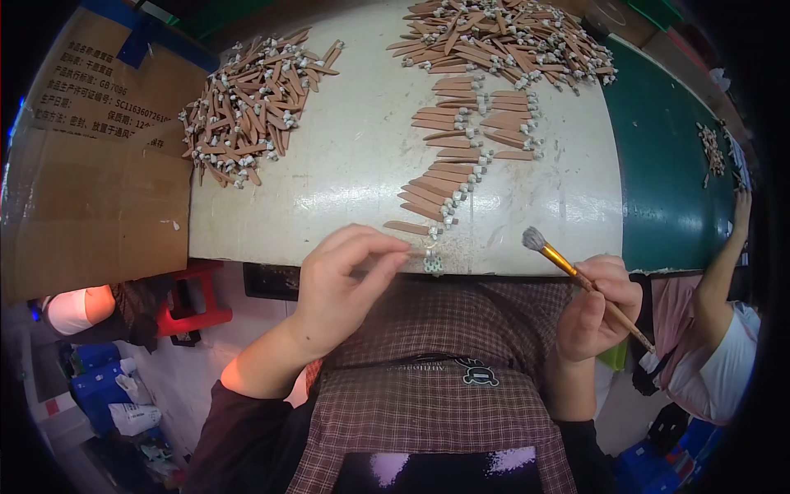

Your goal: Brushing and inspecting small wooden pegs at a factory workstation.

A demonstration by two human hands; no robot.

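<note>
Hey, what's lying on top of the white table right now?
On the white table lie two loose heaps of brown sticks with pale tips, and neat rows of them. The left hand covers the near edge, so what it pinches is mostly hidden.

Dark sleeves, brown-checked apron (428, 395) with small emblem

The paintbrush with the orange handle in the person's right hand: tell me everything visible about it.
The paintbrush with the orange handle is a slim brush with a round, fluffy grey bristle tuft, a shiny golden-orange ferrule section and a darker brownish wooden-looking shaft. The right hand grips it mid-shaft, fingers wrapped round it. It lies slanted, bristles up and to the left, the tail end poking out lower right. The tuft hangs at the near edge of the pale worktable, touching nothing that can be made out.
</note>
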